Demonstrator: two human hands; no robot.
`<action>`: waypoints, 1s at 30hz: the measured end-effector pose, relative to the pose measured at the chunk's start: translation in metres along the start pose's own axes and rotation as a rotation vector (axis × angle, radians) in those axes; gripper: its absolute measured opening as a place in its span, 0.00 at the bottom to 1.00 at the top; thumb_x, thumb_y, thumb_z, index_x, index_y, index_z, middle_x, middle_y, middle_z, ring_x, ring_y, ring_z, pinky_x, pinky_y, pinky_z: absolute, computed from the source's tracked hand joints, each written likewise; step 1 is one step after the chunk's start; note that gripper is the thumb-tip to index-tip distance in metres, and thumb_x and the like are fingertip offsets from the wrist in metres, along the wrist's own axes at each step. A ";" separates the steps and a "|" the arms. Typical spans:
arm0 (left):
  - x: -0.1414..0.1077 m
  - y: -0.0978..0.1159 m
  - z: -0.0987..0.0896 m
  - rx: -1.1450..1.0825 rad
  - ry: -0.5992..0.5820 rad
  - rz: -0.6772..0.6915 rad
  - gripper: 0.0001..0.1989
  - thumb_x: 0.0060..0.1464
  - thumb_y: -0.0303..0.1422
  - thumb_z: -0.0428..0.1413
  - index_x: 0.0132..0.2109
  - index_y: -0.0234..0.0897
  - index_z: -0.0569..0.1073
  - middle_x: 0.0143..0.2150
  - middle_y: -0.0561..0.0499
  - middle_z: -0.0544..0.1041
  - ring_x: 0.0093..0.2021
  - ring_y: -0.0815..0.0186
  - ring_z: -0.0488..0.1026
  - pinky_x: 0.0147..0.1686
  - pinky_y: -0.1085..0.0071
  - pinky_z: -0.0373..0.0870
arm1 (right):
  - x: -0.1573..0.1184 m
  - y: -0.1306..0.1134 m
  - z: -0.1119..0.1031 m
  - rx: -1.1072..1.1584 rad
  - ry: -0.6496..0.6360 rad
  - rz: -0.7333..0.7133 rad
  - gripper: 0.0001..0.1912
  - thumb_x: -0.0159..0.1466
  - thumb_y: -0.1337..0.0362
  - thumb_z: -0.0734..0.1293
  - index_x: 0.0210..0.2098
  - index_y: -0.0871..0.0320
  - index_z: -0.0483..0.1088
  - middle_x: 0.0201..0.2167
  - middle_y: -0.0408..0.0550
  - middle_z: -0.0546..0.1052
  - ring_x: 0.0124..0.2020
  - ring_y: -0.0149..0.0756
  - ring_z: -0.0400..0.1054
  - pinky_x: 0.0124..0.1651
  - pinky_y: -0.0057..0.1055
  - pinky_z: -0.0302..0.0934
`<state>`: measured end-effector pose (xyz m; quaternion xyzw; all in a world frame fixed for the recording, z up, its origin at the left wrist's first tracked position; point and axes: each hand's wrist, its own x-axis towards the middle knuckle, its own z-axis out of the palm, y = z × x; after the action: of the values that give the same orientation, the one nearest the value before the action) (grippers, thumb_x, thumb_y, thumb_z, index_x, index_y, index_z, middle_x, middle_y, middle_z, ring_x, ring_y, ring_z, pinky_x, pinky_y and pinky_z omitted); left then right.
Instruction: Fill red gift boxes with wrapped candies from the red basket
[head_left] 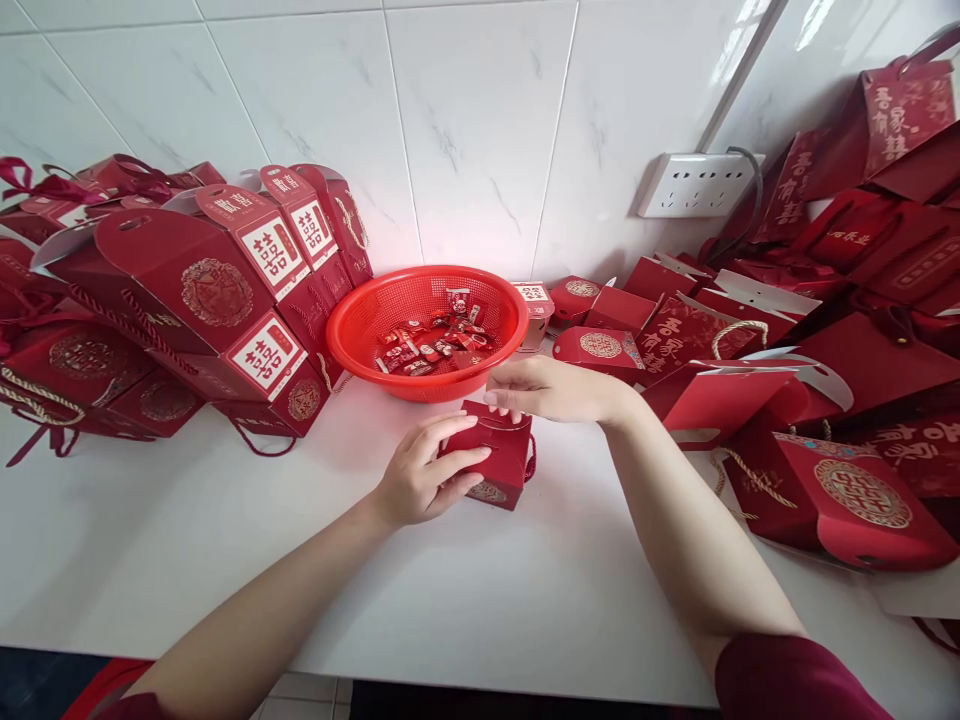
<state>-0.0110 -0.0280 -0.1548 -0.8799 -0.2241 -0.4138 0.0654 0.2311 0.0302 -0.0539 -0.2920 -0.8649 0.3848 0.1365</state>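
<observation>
White tabletop (pixel 540 610), near edge. Left hand (pixel 426 472): fingers parted, laid against a small red box (pixel 508 465) standing just before the basket; thumb unclear — cannot tell if it clamps. Right hand (pixel 551 388) bent over the box's top edge, fingers curled; grip cannot be told. Behind: red basket (pixel 427 387) holding wrapped sweets (pixel 429 352) — stacked gift boxes (pixel 217 290) to its left, heaped boxes (pixel 862 490) right. Farthest: power strip (pixel 697 187), tiled wall (pixel 480 120).
</observation>
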 end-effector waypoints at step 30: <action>0.017 0.002 -0.021 -0.291 -0.470 -0.241 0.24 0.57 0.42 0.60 0.60 0.48 0.72 0.67 0.41 0.59 0.66 0.49 0.61 0.61 0.52 0.67 | 0.007 -0.003 0.013 -0.152 -0.050 0.113 0.05 0.62 0.64 0.64 0.32 0.58 0.69 0.29 0.44 0.73 0.27 0.32 0.64 0.27 0.28 0.55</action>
<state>-0.0158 -0.0302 -0.1283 -0.9188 -0.2742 -0.2313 -0.1644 0.2181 0.0255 -0.0601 -0.3402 -0.8769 0.3321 0.0705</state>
